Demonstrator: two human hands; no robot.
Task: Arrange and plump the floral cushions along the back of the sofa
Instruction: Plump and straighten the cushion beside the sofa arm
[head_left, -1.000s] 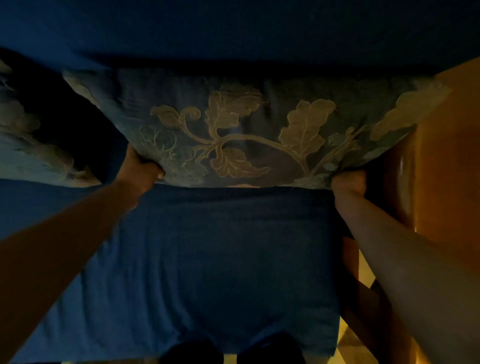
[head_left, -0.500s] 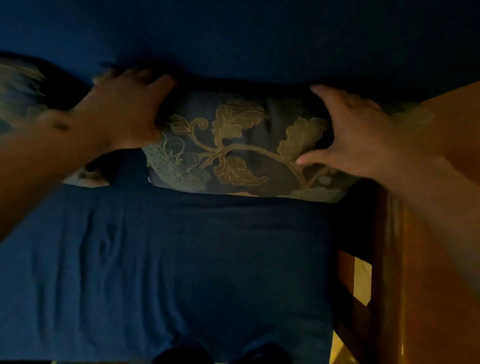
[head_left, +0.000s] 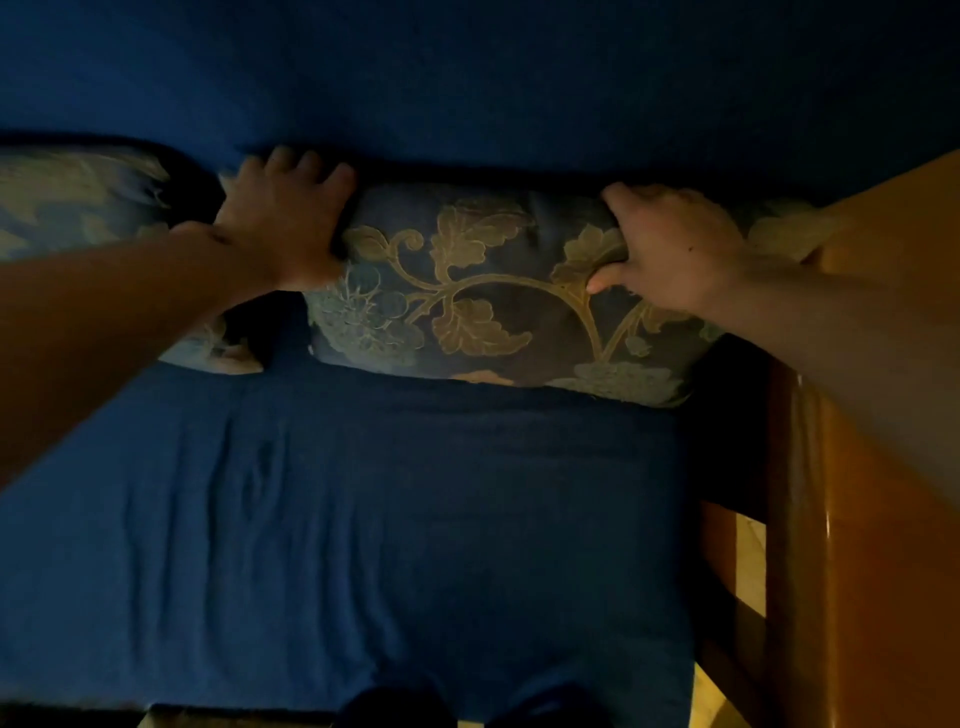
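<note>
A blue floral cushion (head_left: 483, 301) with tan leaf and vine embroidery leans against the dark blue sofa back (head_left: 467, 78) at the right end of the seat. My left hand (head_left: 283, 223) presses on its upper left corner, fingers spread over the top edge. On the cushion's upper right part, my right hand (head_left: 670, 249) grips the top edge, thumb on the front face. A second floral cushion (head_left: 67, 197) stands at the far left, partly behind my left forearm.
The blue seat cushion (head_left: 389, 519) fills the foreground. A polished wooden armrest (head_left: 857, 493) runs along the right side, with a gap showing pale floor (head_left: 748, 561) beside it. Two dark shoe tips (head_left: 467, 706) sit at the bottom edge.
Both hands moved from the cushion's bottom corners up to its top edge. The cushion now sits lower and more compressed against the sofa back.
</note>
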